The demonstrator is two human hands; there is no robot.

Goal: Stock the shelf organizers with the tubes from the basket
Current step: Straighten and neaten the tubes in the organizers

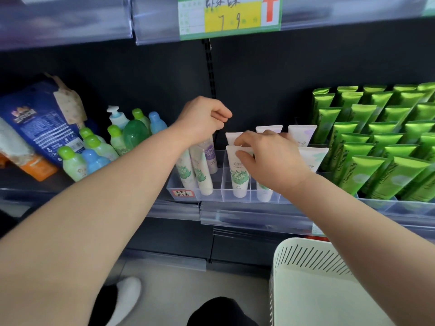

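A clear plastic shelf organizer (pixel 237 196) on the middle shelf holds several white tubes with green or purple prints, standing cap down. My right hand (pixel 270 158) pinches the top edge of a white tube with a green leaf print (pixel 240 177) in a front slot. My left hand (pixel 203 118) hovers above the leftmost slots with its fingers curled; whether it grips the tops of the tubes (pixel 200 165) below is hidden by the hand. The white slotted basket (pixel 308 257) sits at the lower right, and what shows of its inside holds no tubes.
Rows of green Chamomile tubes (pixel 376 147) fill organizers to the right. Small green and blue bottles (pixel 113 147) and a blue bag (pixel 40 121) stand at the left. A price tag (pixel 229 16) hangs from the shelf above. My feet are on the floor below.
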